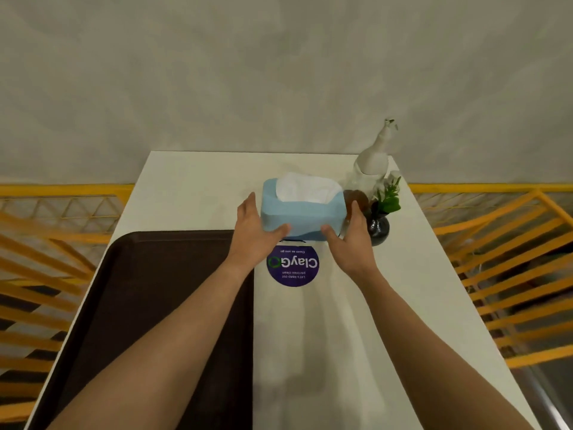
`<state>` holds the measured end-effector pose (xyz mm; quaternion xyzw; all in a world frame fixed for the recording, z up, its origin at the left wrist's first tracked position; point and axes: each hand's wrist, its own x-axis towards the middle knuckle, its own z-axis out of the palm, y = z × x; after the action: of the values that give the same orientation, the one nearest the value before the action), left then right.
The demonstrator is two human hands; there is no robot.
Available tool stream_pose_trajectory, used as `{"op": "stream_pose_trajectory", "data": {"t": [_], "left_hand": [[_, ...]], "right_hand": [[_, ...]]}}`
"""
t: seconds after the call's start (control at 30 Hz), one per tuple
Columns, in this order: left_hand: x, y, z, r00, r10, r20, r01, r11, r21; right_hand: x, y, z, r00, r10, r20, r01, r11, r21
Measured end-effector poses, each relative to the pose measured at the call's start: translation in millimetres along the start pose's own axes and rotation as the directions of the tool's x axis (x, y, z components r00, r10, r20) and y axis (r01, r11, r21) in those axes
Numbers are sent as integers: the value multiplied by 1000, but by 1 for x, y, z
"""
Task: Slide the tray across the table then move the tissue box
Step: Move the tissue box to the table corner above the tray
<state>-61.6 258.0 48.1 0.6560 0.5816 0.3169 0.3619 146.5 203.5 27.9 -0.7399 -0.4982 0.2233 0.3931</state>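
A light blue tissue box [302, 212] with white tissue sticking out of its top stands near the far middle of the white table [341, 336]. My left hand [252, 234] presses against the box's left side, thumb on its front. My right hand [352, 240] holds the box's right side, thumb on the front too. A dark brown tray [139, 305] lies flat on the left half of the table, under my left forearm.
A round purple sticker [293, 266] lies on the table just in front of the box. Right of the box stand a white spray bottle [373, 159], a small dark vase with a green plant [383, 218] and a brown object [356, 197]. Yellow railings flank the table.
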Motion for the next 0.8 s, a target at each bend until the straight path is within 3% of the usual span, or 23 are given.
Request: {"op": "stream_pose_trajectory", "data": {"t": [0.2,0.33,0.63,0.8], "left_hand": [[22,10,17,1000,24,2,-24,998,-52],[28,9,23,998,62,-23,-63,998,-31],[33,3,20,997,29,-75,-32,999,-38],[39,-3,7,996,31,-82,-33,999,-26]], "right_hand": [[13,12,7,998,56,40,-59,994,93],[14,17,10,999,-25,23,22,992,128],[21,20,16,1000,-5,-10,6,988,153],[28,9,21,999,17,41,-23,988,151]]}}
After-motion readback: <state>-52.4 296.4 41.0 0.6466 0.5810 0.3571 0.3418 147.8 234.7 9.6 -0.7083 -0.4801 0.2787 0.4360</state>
